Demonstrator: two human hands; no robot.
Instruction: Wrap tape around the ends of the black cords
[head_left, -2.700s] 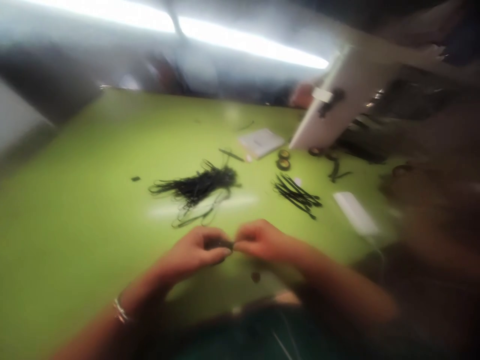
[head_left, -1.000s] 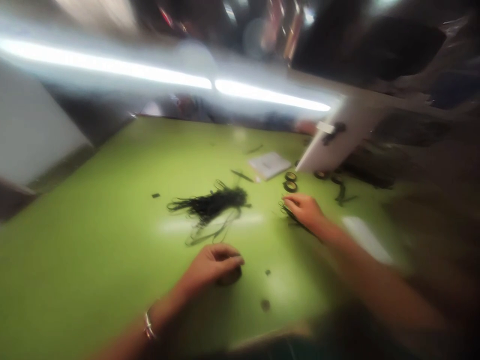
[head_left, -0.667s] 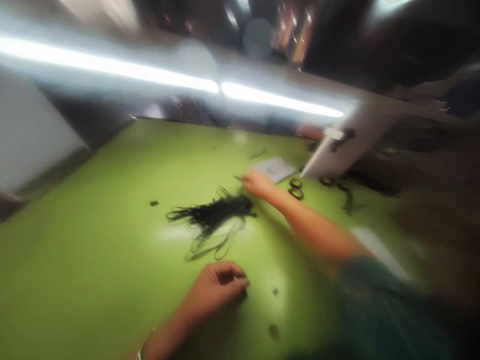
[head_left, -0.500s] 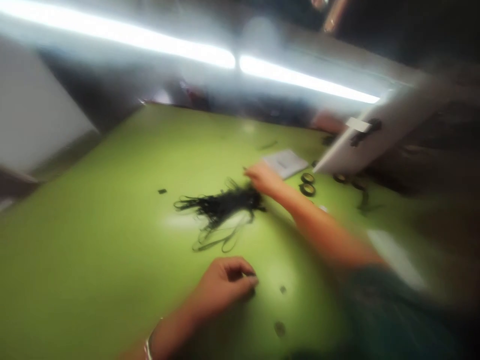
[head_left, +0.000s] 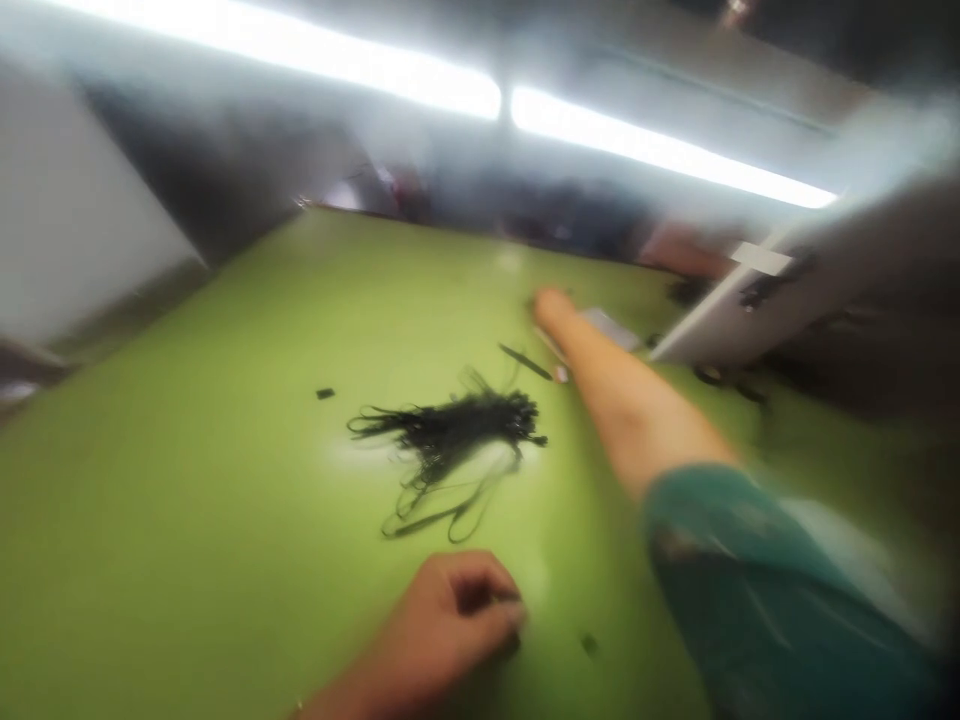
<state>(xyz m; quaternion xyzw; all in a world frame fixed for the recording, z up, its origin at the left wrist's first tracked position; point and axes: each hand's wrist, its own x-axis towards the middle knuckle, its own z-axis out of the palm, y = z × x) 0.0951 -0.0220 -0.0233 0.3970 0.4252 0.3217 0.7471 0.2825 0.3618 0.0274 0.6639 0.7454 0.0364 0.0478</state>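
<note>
My left hand (head_left: 469,615) is low in the middle, thumb and fingers pinched together. A small dark bit shows at the fingertips, too blurred to name. My right hand (head_left: 553,308) is stretched far across the table, near a pale flat pad (head_left: 611,328) that the forearm partly covers. Blur and the hand's angle hide its fingers. Between the hands lies a tangled bundle of thin black looped cords (head_left: 469,425). Just behind the bundle is a slim dark pen-like stick (head_left: 525,361), with a small white piece (head_left: 560,374) by its end.
The green tabletop (head_left: 187,480) carries a small black square (head_left: 325,393) on the left and a dark scrap (head_left: 589,645) near the front. A slanted pale panel (head_left: 750,300) stands at the right. Bright tube lights (head_left: 675,150) hang above the far edge.
My right hand has moved from beside the cord bundle to farther back and right. The slim dark stick now shows on the table. The left hand keeps its pinch; the view has shifted slightly.
</note>
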